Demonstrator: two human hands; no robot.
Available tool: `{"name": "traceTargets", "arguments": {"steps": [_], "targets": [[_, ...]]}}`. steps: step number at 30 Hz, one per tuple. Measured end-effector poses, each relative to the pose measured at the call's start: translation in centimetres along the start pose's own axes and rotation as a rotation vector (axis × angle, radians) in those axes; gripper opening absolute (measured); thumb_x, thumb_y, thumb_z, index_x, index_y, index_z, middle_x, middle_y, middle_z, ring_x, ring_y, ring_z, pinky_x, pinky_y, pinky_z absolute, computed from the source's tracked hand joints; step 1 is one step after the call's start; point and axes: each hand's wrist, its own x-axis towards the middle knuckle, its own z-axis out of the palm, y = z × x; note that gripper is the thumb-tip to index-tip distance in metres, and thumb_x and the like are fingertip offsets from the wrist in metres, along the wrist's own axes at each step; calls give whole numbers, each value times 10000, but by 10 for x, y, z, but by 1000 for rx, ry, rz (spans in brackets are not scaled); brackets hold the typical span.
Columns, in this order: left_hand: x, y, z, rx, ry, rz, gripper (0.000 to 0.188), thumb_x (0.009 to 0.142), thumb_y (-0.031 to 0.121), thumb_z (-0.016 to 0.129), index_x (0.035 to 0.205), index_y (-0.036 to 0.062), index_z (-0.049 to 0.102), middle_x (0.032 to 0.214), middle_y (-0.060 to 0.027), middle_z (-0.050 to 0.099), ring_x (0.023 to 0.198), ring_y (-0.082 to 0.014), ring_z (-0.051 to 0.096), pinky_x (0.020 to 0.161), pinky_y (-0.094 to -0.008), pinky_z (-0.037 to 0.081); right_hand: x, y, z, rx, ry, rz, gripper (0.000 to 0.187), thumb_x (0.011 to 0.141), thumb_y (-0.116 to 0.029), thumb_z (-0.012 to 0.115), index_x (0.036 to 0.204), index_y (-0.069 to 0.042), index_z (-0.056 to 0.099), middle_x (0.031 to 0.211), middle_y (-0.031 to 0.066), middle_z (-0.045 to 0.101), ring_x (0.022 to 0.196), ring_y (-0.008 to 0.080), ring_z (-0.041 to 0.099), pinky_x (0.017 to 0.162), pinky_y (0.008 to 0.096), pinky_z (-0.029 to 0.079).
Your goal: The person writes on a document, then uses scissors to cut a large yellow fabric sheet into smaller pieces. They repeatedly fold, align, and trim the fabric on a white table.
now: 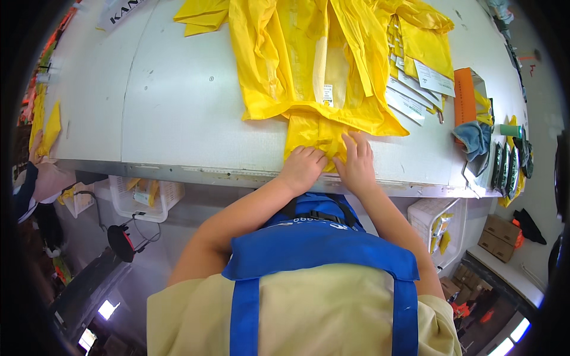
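Note:
A yellow rain jacket [265,65] lies spread on the worktable, its hem toward the far side and its collar flap or hood [306,132] toward me; I cannot tell which of the two it is. At the near end of that flap, my left hand [304,169] has its fingers bent and closed on the yellow fabric. Just right of it, my right hand [358,161] rests on the same piece, thumb and fingers spread apart. A small white label [328,94] shows inside the jacket. Fingertips of the left hand are partly hidden by the cloth.
Folded yellow garments [426,44] with white printed cards [434,79] lie to the right. Beyond them stand an orange box [465,98], a blue-grey cloth [473,139] and a green spool [510,132]. White baskets [133,204] hang under the metal table edge [202,173]. Another person's sleeve [27,184] shows far left.

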Motion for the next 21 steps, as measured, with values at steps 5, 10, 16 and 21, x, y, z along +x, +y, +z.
{"name": "traceTargets", "arguments": {"steps": [5,10,16,21], "targets": [[31,-13,-20,-228,-265,-246,153,830,214,572,917,91,593,766,-81,626,803,-291,605,699,-379,468,-10,8,-6,-56,-204,-273,422,749,-211,680,1130,-71,565,1084,102,586,1059,282,528,920,404,406],[47,-8,-23,-138,-140,-310,195,808,250,603,903,80,592,762,-85,633,784,-288,604,702,-385,462,33,40,14,43,-496,-174,231,796,-166,633,995,-57,594,932,117,625,864,303,592,772,367,474],[33,-17,-19,20,-43,-91,211,767,272,648,854,82,614,767,-107,641,793,-297,608,728,-385,451,52,33,16,186,-357,33,208,769,-208,674,909,-74,597,897,139,602,856,306,584,778,376,475],[56,-37,-34,-347,-260,-537,215,770,268,657,900,104,608,749,-79,641,783,-287,610,712,-374,451,57,50,3,187,-213,-412,199,755,-239,687,863,-89,614,836,85,578,891,271,552,781,380,461]]}}
